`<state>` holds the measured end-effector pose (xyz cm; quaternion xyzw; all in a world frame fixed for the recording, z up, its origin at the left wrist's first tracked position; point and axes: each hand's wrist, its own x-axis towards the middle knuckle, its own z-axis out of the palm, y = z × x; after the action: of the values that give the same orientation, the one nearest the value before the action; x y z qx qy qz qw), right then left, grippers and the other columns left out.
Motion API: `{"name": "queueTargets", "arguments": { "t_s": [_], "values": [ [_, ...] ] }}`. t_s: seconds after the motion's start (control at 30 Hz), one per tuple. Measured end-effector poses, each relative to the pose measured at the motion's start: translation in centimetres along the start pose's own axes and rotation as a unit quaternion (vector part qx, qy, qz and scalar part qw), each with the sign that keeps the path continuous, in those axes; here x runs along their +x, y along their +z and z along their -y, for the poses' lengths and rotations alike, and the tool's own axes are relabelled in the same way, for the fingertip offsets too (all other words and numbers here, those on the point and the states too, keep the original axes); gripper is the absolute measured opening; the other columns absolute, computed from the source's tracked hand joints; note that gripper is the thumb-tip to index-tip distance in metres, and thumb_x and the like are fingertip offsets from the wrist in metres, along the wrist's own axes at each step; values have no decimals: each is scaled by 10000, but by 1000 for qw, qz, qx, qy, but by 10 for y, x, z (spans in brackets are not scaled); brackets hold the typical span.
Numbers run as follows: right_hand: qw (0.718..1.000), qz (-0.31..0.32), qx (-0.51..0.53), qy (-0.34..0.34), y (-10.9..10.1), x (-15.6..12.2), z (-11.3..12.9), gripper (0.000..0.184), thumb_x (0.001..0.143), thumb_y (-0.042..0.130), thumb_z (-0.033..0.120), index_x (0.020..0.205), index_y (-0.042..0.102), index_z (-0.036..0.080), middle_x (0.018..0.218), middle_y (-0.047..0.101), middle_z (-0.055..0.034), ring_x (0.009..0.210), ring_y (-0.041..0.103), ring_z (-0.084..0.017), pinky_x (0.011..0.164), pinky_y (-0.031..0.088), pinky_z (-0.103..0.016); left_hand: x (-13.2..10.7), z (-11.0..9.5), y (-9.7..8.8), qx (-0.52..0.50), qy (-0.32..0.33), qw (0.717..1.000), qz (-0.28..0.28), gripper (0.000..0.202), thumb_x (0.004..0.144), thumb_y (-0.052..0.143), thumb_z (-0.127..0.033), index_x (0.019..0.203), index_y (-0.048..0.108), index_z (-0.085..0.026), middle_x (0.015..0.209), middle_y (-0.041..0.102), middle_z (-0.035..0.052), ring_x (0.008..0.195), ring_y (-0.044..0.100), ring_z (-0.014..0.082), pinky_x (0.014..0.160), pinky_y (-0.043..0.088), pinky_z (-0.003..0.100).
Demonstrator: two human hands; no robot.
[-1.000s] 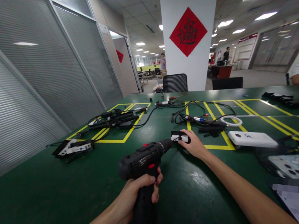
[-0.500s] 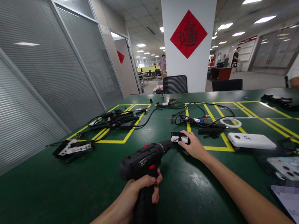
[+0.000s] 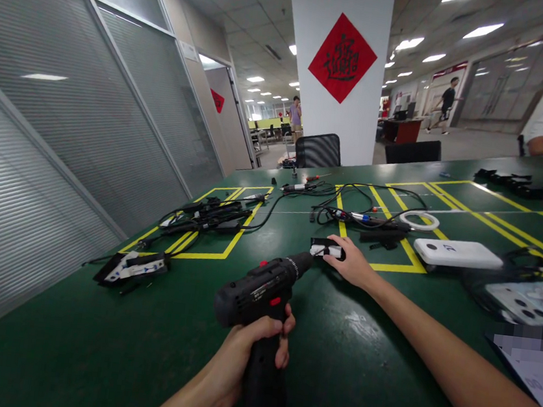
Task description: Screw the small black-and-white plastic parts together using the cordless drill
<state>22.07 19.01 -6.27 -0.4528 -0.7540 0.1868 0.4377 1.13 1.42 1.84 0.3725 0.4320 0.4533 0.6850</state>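
A broad, glossy dark-green tabletop fills the lower view, marked out with straight strips of yellow tape. Beyond its far edge stand a white pillar and a black mesh-backed chair.

The largest tool is a matte black cordless drill with small red patches, its chuck pointing forward and slightly right. The person's left hand grips its handle: the fingers are curled round the far side and the thumb lies along the near side, so the handle sits inside the closed grasp. The right hand reaches in from the right, its fingers pinching a small black-and-white rectangular block. The block's right end lies between thumb and fingers; its left end sticks out past them, just in front of the drill's nose. Whether the bit touches it cannot be told.

To the left lies a tangled heap of black cables, well apart from both hands. To the right, a white, round-cornered flat case rests beyond the right wrist. Smaller again, a black-and-white angular piece lies left of the drill, near the cables. A thin white ring lies flat behind the case.
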Motion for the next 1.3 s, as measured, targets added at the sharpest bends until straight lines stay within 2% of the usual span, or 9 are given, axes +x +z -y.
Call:
{"name": "queueTargets", "arguments": {
  "t_s": [0.67, 1.3],
  "values": [
    [1000, 2, 2, -5, 1, 0, -3, 466, 738, 598, 308, 1187, 489, 242, 1086, 504, -55, 972, 533, -186, 918, 400, -339, 0, 1, -2, 7, -1, 1000, -4, 192, 775, 410, -162, 926, 522, -121, 754, 516, 20, 420, 412, 65, 515, 380, 285],
    [1000, 1, -2, -2, 2, 1, -4, 481, 735, 604, 324, 1193, 487, 234, 1100, 502, -60, 990, 530, -185, 935, 390, -338, 2, 2, -3, -13, -5, 1000, 2, 173, 762, 422, -159, 905, 516, -128, 745, 476, 4, 414, 412, 62, 500, 378, 279]
  ]
}}
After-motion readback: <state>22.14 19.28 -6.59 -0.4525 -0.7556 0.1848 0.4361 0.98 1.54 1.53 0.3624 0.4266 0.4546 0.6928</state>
